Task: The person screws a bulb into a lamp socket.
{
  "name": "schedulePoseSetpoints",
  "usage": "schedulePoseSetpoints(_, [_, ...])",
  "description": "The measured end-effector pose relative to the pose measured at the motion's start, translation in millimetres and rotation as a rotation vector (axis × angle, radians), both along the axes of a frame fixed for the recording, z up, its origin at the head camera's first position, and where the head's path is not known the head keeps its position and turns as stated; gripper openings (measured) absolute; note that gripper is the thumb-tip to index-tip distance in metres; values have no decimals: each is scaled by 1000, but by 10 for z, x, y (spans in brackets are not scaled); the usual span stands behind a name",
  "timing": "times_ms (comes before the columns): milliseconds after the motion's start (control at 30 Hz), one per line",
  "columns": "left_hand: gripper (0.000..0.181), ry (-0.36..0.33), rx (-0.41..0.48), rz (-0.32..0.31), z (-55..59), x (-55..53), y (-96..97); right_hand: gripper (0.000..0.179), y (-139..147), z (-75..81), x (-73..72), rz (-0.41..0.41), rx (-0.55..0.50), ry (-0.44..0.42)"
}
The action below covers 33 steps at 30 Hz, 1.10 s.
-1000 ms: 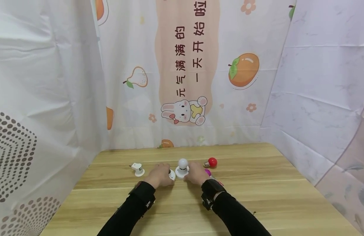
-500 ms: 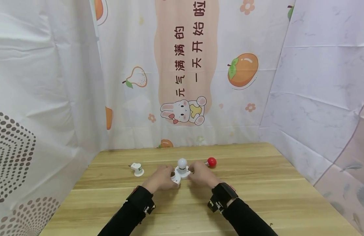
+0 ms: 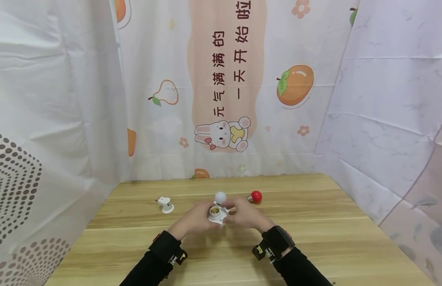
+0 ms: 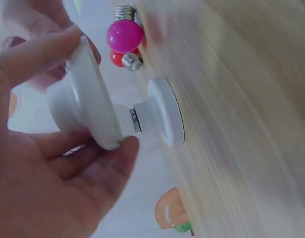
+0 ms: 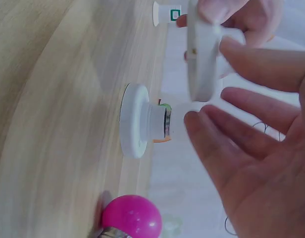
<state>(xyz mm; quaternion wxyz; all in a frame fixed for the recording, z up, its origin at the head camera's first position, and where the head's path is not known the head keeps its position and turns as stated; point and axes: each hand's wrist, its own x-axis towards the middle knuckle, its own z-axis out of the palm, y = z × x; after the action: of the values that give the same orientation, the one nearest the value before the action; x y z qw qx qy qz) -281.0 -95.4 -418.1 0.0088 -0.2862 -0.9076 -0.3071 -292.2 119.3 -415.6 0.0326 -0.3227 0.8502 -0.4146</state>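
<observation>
My left hand (image 3: pixel 196 219) holds a white lamp socket (image 3: pixel 215 214) above the table, thumb on one edge of its base and fingers on the other. Its threaded mouth, with no bulb in it, faces up in the head view. My right hand (image 5: pixel 271 148) is beside it, fingers extended and apart, its thumb tip at the socket's neck; firm contact is unclear. Just behind stands a second white socket (image 5: pixel 134 121) bearing a white bulb (image 3: pixel 220 197). A magenta bulb (image 4: pixel 124 36) lies near the right hand, hidden in the head view.
A red bulb (image 3: pixel 256 196) lies on the wooden table (image 3: pixel 221 262) to the right, near the back. At the left stands a small white fitting (image 3: pixel 166 205) with a round base and a side prong. Printed curtains (image 3: pixel 163 131) enclose the back and sides.
My left hand has raised the lamp socket and brought it rightward, in front of the socket with the white bulb. The right hand has shifted from that standing socket to the held one.
</observation>
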Motion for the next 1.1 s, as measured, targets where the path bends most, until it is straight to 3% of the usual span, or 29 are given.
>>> schedulePoseSetpoints(167, [62,-6,72,-37,0,3,25,46,152,-53,-30,96,-69,-30])
schedulePoseSetpoints(300, [69,-29,126,-56,6,16,39,51,252,-47,-28,99,-86,-89])
schedulePoseSetpoints(467, [70,-64,170,-55,55,33,56,54,312,8,-8,109,-140,-91])
schedulePoseSetpoints(633, [70,-75,240,-55,130,63,84,50,394,108,30,80,-185,-81])
schedulePoseSetpoints(867, [61,-57,383,-49,260,86,83,51,416,292,108,24,-273,-207])
schedulePoseSetpoints(1100, [58,-48,524,-57,371,90,71,47,372,445,140,42,-367,-109])
